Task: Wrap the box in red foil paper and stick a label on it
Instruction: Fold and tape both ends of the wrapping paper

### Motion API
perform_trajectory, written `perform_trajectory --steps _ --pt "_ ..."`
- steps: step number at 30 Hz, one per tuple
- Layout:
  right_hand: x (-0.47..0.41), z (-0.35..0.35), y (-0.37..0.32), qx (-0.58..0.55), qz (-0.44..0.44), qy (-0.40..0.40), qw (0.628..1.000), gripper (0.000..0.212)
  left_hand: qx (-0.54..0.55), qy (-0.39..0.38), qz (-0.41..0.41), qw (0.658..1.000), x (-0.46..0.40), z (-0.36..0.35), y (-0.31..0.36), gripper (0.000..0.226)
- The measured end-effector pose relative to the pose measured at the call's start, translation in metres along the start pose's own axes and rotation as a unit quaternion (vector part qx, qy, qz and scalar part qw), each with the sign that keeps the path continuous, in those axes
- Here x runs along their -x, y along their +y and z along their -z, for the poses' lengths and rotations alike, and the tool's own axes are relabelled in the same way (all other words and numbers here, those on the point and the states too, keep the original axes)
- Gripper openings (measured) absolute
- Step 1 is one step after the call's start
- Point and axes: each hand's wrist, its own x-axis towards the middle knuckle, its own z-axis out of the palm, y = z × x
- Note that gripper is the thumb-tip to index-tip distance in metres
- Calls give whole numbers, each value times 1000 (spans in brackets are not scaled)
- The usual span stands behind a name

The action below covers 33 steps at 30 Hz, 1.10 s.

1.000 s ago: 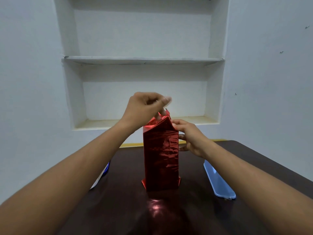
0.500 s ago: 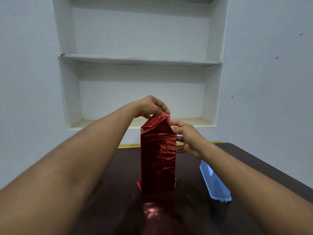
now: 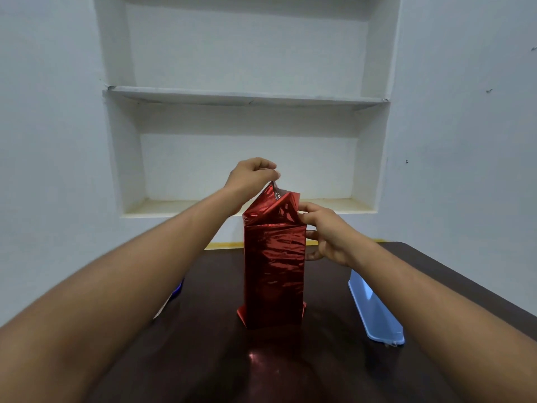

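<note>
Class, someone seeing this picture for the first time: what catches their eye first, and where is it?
The tall box in shiny red foil, upright mid-table. The left hand pinches the foil's top corner; the right hand holds its upper right side. A pale blue tray lies to the right.

Single head-worn wide-angle view, looking forward and slightly down over both forearms, close above the dark bench (image 3: pixel 436 286), facing a white wall with a recessed shelf (image 3: pixel 244 96) straight ahead.
</note>
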Motion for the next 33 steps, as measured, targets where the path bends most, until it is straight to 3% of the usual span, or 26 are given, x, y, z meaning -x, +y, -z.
perform_trajectory --steps 3,6,11,14,22,30,33 --pt "0 1 -1 6 -11 -12 1000 27 16 -7 8 1000 22 1 0 25" --pt "2 0 -3 16 -16 -18 1000 22 12 19 -42 999 44 7 3 25" --pt "4 -3 -8 54 -13 -23 998 24 -107 -98 -39 989 63 14 18 26" --pt "4 -6 -10 76 -17 -16 997 22 -66 -116 -38 990 66 17 24 8" --pt "3 -9 -9 67 -25 18 997 19 -17 51 -37 998 117 0 -3 11" --pt "4 -13 -13 78 -6 18 997 16 -24 121 -12 992 136 -13 -22 12" --pt "2 -15 -13 80 0 16 997 17 22 136 -14 990 117 -3 -10 16"
